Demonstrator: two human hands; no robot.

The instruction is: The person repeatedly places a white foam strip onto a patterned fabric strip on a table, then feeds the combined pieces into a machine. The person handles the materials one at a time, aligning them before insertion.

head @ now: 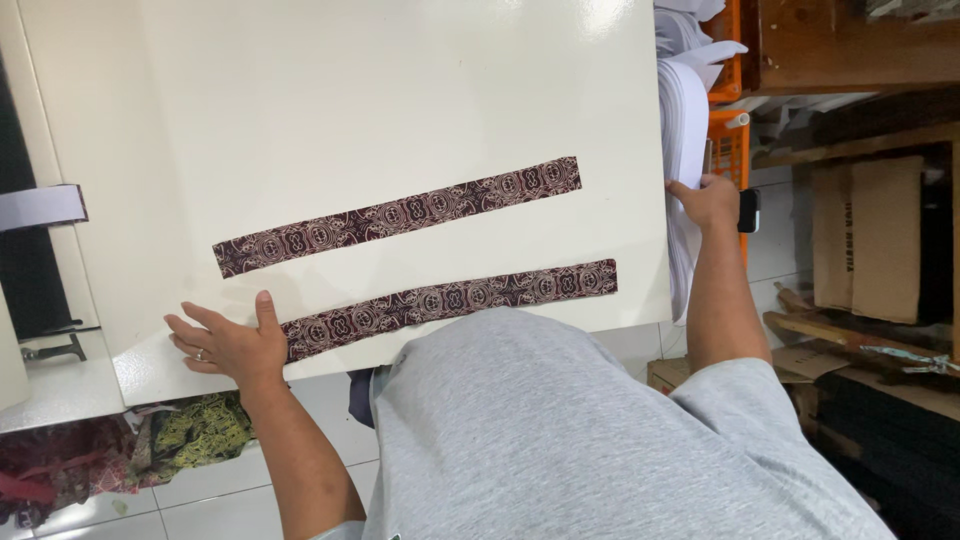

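Two long strips of dark maroon patterned fabric lie side by side on a cream table point(350, 90). The far strip point(397, 215) runs slanted across the middle. The near strip point(450, 297) lies close to the table's front edge. My left hand point(228, 343) rests flat on the table, fingers spread, with its thumb side touching the near strip's left end. My right hand point(707, 199) reaches past the table's right edge and touches a hanging stack of white fabric pieces point(682, 130), fingers curled at its edge.
An orange crate point(732, 140) and wooden shelving point(850, 50) stand to the right, with cardboard point(868, 235) below. Patterned cloth scraps point(190, 430) lie on the tiled floor at left. A grey band point(40, 207) hangs at the table's left side.
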